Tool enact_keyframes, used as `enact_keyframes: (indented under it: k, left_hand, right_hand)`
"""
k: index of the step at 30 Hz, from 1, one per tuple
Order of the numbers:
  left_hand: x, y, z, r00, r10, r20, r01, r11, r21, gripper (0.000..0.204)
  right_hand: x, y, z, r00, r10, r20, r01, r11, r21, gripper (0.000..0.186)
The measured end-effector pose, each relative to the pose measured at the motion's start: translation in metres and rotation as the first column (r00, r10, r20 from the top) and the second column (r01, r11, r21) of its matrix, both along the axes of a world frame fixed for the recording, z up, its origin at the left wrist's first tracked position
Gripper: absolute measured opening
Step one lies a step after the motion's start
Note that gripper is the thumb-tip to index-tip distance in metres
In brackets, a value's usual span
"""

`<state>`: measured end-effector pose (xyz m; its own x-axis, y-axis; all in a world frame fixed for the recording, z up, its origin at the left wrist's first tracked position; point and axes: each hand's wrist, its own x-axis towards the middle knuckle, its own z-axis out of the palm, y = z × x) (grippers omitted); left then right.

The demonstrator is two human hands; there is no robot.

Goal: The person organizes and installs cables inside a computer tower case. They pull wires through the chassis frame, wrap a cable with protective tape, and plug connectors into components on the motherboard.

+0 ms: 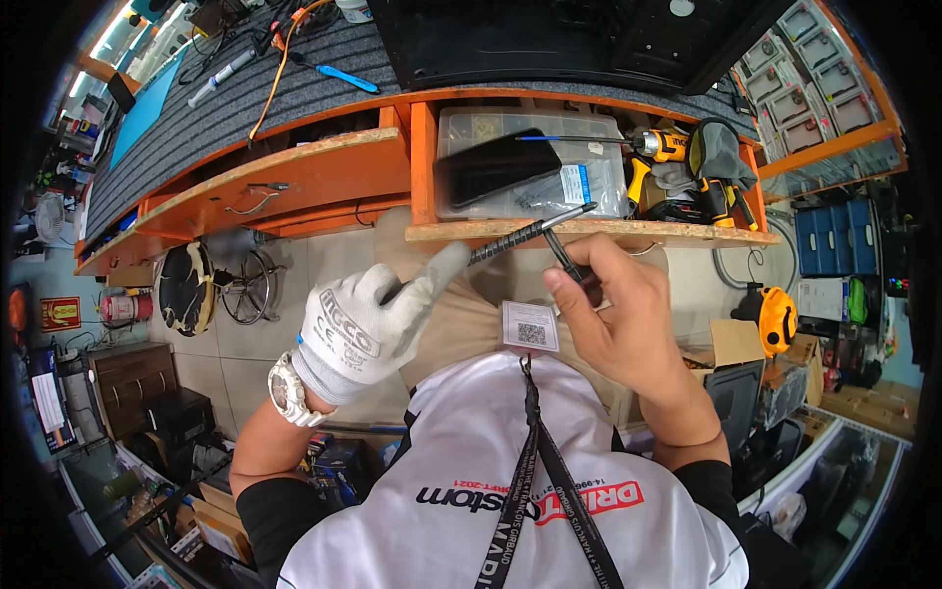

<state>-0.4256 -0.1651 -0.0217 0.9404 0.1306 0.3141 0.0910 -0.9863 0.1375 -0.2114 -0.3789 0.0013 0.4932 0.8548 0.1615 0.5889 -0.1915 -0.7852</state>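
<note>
My left hand (363, 319), in a pale grey work glove, pinches the near end of a screwdriver (507, 241). Its dark handle looks ribbed or spirally wrapped, and its metal shaft slants up to the right toward the open drawer (589, 232). My bare right hand (618, 304) grips a small black rod-like piece (559, 253) between thumb and fingers. The upper end of that piece meets or crosses the screwdriver's shaft; I cannot tell whether they touch. Both hands are raised above my lap, in front of the drawer.
The drawer holds a clear plastic case (471, 128), a black phone-like slab (500, 167) and a yellow-black power driver (662, 145). A black computer case (549, 49) stands on the ridged grey bench mat (334, 49). A lanyard card (530, 326) hangs below my hands. A wheeled stool base (250, 285) stands left.
</note>
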Motion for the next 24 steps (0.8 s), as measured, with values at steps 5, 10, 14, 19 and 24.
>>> enact_keyframes:
  k: [5,10,14,19,24]
  left_hand:
    - [0.009,-0.006,0.004,0.997,-0.076,-0.024,0.078,0.995,0.057,0.036]
    - [0.006,0.002,0.025,0.963,-0.234,-0.135,0.255,0.953,0.165,0.066]
    - [-0.003,0.016,0.016,0.945,-0.327,0.011,0.312,0.911,0.268,0.051]
    - [0.014,0.005,-0.009,0.964,-0.207,0.168,0.175,0.967,0.186,0.048]
    - [0.036,-0.002,-0.044,0.931,-0.192,0.312,0.146,0.976,0.164,0.046]
  right_hand:
    - [0.014,0.002,0.025,0.758,0.078,0.648,-0.072,0.997,-0.036,0.019]
    - [0.058,0.015,0.048,0.653,0.366,0.662,-0.309,0.928,-0.209,0.037]
    - [0.086,0.032,0.028,0.671,0.276,-0.688,-0.585,0.768,-0.262,0.054]
    - [0.02,0.015,-0.045,0.055,0.213,-0.975,-0.117,0.972,0.206,0.063]
    - [-0.021,0.011,-0.03,-0.31,0.44,-0.843,0.282,0.889,0.36,0.065]
